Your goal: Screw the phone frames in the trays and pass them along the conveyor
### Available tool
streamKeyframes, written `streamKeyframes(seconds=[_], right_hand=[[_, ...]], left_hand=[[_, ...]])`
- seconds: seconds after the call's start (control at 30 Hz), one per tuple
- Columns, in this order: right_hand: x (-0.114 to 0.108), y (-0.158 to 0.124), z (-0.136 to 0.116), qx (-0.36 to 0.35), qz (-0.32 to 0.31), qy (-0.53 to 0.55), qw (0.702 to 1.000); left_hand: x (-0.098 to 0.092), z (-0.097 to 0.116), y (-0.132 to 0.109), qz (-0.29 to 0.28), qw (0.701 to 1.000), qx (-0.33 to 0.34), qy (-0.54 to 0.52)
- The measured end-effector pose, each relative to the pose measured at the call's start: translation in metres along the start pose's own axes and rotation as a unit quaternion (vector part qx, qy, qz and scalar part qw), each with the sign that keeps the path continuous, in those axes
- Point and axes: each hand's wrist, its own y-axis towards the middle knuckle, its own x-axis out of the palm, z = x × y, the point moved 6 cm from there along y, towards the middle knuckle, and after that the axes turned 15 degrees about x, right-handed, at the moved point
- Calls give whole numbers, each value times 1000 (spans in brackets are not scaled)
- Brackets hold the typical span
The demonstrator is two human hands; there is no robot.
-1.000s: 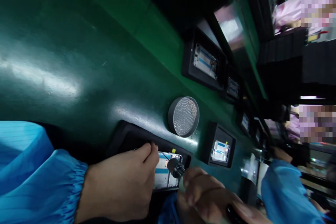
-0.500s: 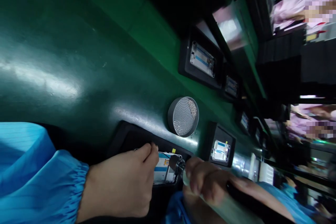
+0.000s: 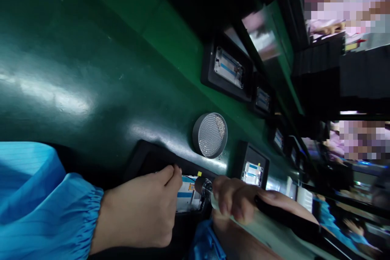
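The picture is turned on its side. My left hand (image 3: pixel 140 209) comes in from the left, its fingers curled over the edge of a smartphone frame (image 3: pixel 187 196) with a blue-and-white label, lying in a black fixture (image 3: pixel 152 158). My right hand (image 3: pixel 234 199) grips a clear-barrelled screwdriver (image 3: pixel 215 200) whose dark head (image 3: pixel 202 185) sits over the phone's edge. The tool's tip is hidden, so I cannot tell whether it touches the phone.
A round metal screw dish (image 3: pixel 209 135) holding small screws sits beside the fixture on the green bench (image 3: pixel 76 69). Further black fixtures with phones (image 3: pixel 228 67) line the bench. A co-worker's blue sleeve (image 3: pixel 332 215) shows at the far right.
My right hand has swung up and closer to the phone, now partly covering it. The whole view has drifted slightly left. My left hand stays on the phone.
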Motion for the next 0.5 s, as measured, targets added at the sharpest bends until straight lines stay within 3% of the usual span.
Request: streamKeyframes(seconds=[0.13,0.23,0.37,0.43,0.5], right_hand=[[6,8,-12,25,-58,37,997],[20,16,-23,52,-144,5,988],[38,28,-44,58,-212,-18,975],[47,29,-46,102,-251,-46,961],[48,26,-42,149,-240,-65,957]], left_hand=[[-4,-3,5,-2,1000,5,1],[-6,-4,8,-12,1000,17,8],[-6,-4,9,-19,999,23,12],[-4,-3,9,-29,999,27,13],[-3,-3,8,-40,999,26,18]])
